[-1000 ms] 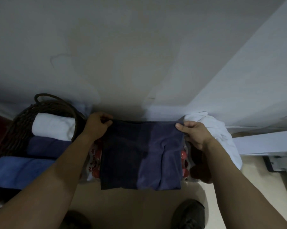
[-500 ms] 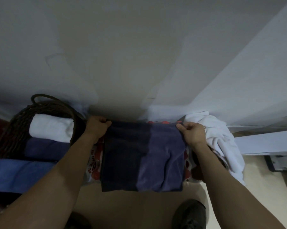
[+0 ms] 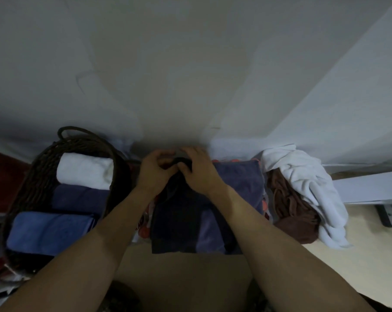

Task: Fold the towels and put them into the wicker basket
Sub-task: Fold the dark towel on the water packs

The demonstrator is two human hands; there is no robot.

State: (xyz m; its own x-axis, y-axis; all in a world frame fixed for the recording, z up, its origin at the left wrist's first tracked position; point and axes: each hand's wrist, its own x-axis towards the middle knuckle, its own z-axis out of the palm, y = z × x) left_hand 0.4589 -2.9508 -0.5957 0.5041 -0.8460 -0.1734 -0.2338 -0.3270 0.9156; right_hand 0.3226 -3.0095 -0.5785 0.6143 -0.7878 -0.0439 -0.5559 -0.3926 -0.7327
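The dark purple towel point(image 3: 213, 212) lies flat at centre, long axis running 12 to 6. Both the left hand point(image 3: 155, 174) and right hand point(image 3: 200, 174) pinch its 12 o'clock edge together. The wicker basket point(image 3: 32, 176) sits at 9 o'clock, nearer the left hand.

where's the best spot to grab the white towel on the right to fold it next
Probably the top of the white towel, the bunched part lying highest on the pile, coming from above. It drapes over the brown cloth and trails off toward the floor, so a grip up high would lift it off without dragging the cloth beneath.
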